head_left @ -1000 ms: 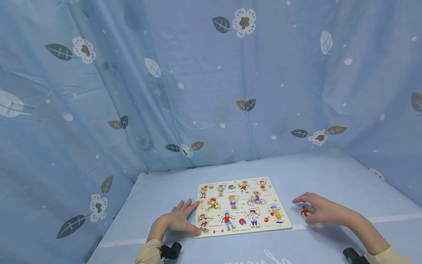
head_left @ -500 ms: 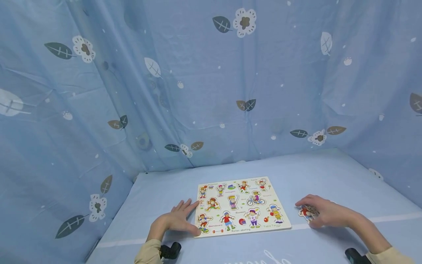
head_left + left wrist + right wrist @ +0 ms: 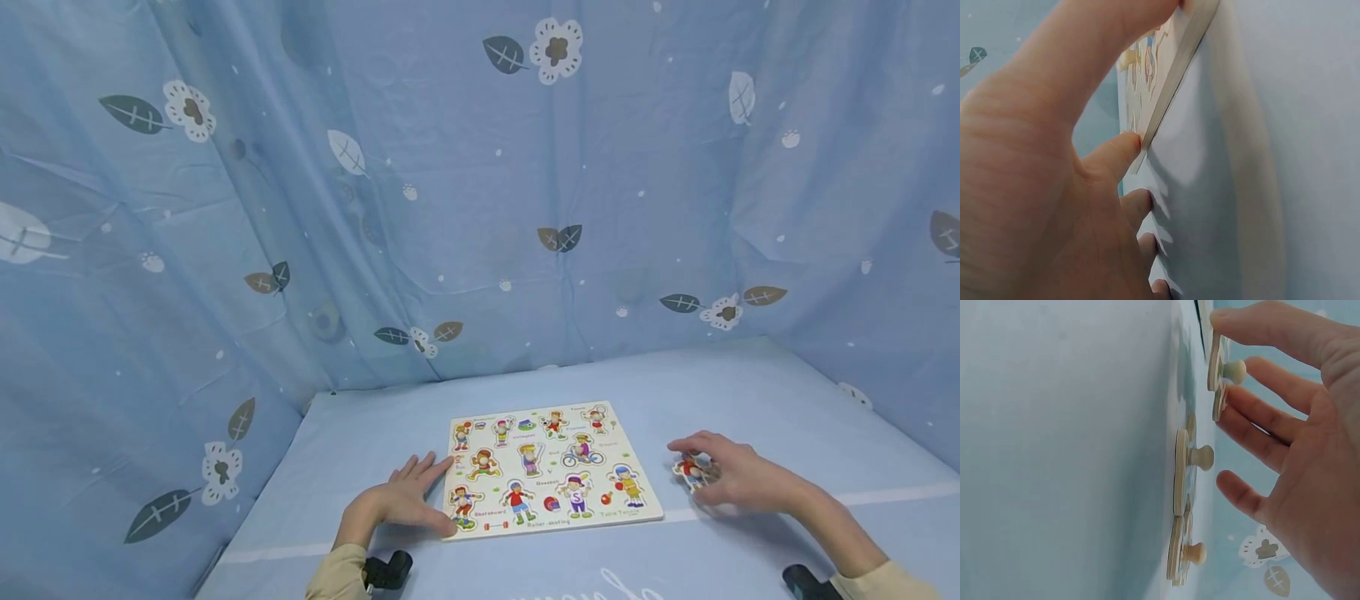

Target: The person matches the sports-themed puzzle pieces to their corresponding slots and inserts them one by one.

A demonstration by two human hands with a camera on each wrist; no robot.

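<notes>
In the head view, a pale puzzle board (image 3: pixel 551 461) with cartoon sports figures lies on the table. My left hand (image 3: pixel 401 500) is spread at its left side, thumb on the near left corner and index fingertip at the left edge. To the right of the board, my right hand (image 3: pixel 738 475) pinches a knobbed wooden puzzle piece (image 3: pixel 691 472) with a figure in red on it. The right wrist view has the thumb on the piece's upper edge and fingertips at its lower edge, just off the table, its round knob (image 3: pixel 1235 372) between them.
More knobbed puzzle pieces, one nearer (image 3: pixel 1181 472) and another lower (image 3: pixel 1175 550), lie on the table beneath my right hand, hidden in the head view. Behind the table (image 3: pixel 420 408) hangs a blue patterned curtain (image 3: pixel 450 208).
My right hand shifts slightly right, then back left and up with the puzzle piece, which now shows more clearly between thumb and fingers. The left hand and board stay put.
</notes>
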